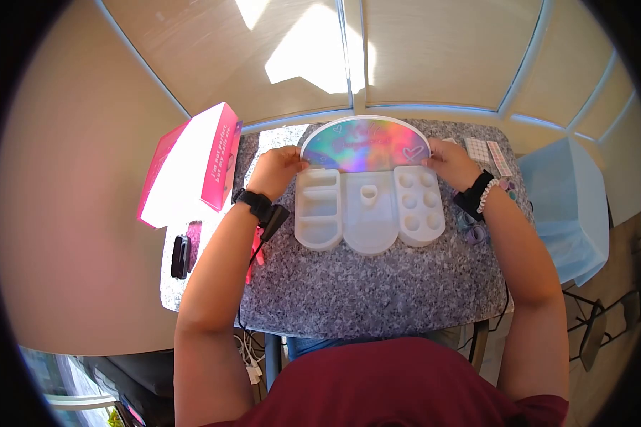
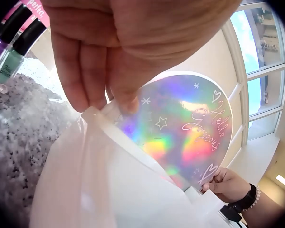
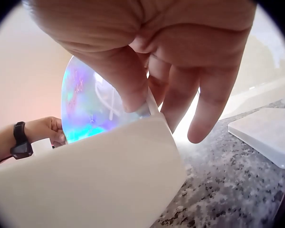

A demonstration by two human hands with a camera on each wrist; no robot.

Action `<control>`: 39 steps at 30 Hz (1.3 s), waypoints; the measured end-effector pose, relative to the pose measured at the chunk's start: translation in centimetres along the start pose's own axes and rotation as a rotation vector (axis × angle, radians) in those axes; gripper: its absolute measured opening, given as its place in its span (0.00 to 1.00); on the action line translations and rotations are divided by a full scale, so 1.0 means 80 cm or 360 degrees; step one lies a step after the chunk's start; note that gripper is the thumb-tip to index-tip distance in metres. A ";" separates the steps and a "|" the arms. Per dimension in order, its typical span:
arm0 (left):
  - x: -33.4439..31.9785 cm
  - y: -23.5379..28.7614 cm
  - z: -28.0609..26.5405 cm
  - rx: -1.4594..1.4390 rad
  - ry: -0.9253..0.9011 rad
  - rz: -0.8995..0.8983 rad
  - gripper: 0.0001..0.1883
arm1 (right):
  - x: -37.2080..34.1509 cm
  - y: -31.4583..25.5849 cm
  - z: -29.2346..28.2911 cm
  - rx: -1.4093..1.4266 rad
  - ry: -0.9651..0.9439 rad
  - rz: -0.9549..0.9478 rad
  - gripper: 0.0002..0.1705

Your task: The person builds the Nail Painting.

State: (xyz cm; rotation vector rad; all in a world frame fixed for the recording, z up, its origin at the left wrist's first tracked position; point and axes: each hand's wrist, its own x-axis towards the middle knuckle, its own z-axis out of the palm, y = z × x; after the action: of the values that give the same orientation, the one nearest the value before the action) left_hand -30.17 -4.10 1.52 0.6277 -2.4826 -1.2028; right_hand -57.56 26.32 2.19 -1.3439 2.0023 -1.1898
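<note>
A semicircular holographic panel (image 1: 367,146) with a white rim stands at the back of a white tray (image 1: 369,224). The tray has three sections: slots on the left, a middle part with a small ring-shaped piece, and round wells on the right. My left hand (image 1: 278,171) pinches the panel's lower left corner; in the left wrist view the thumb of that hand (image 2: 133,42) lies on the panel's face (image 2: 180,128). My right hand (image 1: 454,165) pinches the lower right corner, and in the right wrist view the hand's (image 3: 156,52) thumb presses the panel's front (image 3: 92,104).
A pink and white box (image 1: 203,160) stands at the table's left, with a dark object (image 1: 181,257) in front of it. Sticker sheets (image 1: 488,153) and small bottles (image 1: 475,233) lie at the right. Nail polish bottles (image 2: 12,64) show in the left wrist view.
</note>
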 end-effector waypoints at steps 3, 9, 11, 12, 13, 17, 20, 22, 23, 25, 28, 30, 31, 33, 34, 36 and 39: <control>-0.002 0.001 0.001 -0.0026 0.0018 0.0031 0.10 | 0.002 0.008 -0.002 0.0023 -0.0063 0.0076 0.15; -0.011 0.008 0.009 0.0262 0.0038 -0.0064 0.10 | 0.007 0.026 -0.001 -0.0097 -0.0076 0.0144 0.13; -0.012 0.009 0.010 0.0251 0.0058 -0.0057 0.09 | 0.011 0.029 -0.001 -0.0143 -0.0070 0.0159 0.12; -0.013 0.010 0.012 0.0234 0.0078 -0.0049 0.09 | 0.011 0.030 -0.001 -0.0194 -0.0063 0.0177 0.12; -0.013 0.009 0.014 0.0235 0.0069 -0.0047 0.09 | 0.010 0.028 -0.001 -0.0190 -0.0058 0.0185 0.12; -0.008 0.010 0.012 0.0431 0.0027 -0.0081 0.12 | 0.007 0.014 0.000 -0.0350 0.0051 0.0107 0.11; -0.006 -0.010 0.009 0.0448 -0.0010 -0.0044 0.12 | -0.002 0.002 -0.002 -0.0216 -0.0023 0.0076 0.22; -0.016 -0.014 0.013 -0.0002 0.0048 0.0038 0.15 | -0.014 -0.005 0.003 -0.0208 0.0120 0.0027 0.26; -0.021 -0.014 0.012 -0.0150 0.0046 -0.0021 0.22 | -0.022 -0.005 0.004 -0.0204 0.0233 -0.0036 0.31; -0.028 -0.026 0.019 -0.0568 0.0126 -0.0029 0.26 | -0.040 -0.013 -0.007 -0.0214 0.0255 0.0049 0.36; -0.049 -0.016 0.030 -0.0927 0.0129 -0.0225 0.29 | -0.065 -0.025 -0.025 0.0078 0.0387 0.0178 0.32; -0.066 0.005 0.040 -0.1114 0.0238 -0.0350 0.29 | -0.078 -0.017 -0.044 0.0133 0.0442 0.0163 0.33; -0.070 0.003 0.044 -0.1114 0.0225 -0.0355 0.29 | -0.087 -0.017 -0.052 0.0184 0.0496 0.0140 0.33; -0.075 -0.006 0.055 -0.1150 0.0288 -0.0323 0.30 | -0.106 -0.016 -0.065 0.0148 0.0550 0.0170 0.31; -0.075 -0.012 0.057 -0.1135 0.0273 -0.0307 0.30 | -0.117 -0.020 -0.069 0.0101 0.0570 0.0160 0.31; -0.076 -0.022 0.062 -0.1111 0.0275 -0.0260 0.29 | -0.138 -0.033 -0.072 -0.0082 0.0605 0.0147 0.28; -0.079 -0.028 0.071 -0.1152 0.0270 -0.0200 0.28 | -0.171 -0.044 -0.070 -0.0267 0.0551 0.0198 0.26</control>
State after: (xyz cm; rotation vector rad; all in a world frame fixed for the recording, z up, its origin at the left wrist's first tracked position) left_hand -26.76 1.65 -4.20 0.6383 -1.7030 -1.8562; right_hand -54.14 40.35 6.87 -1.1267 2.4375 -1.2910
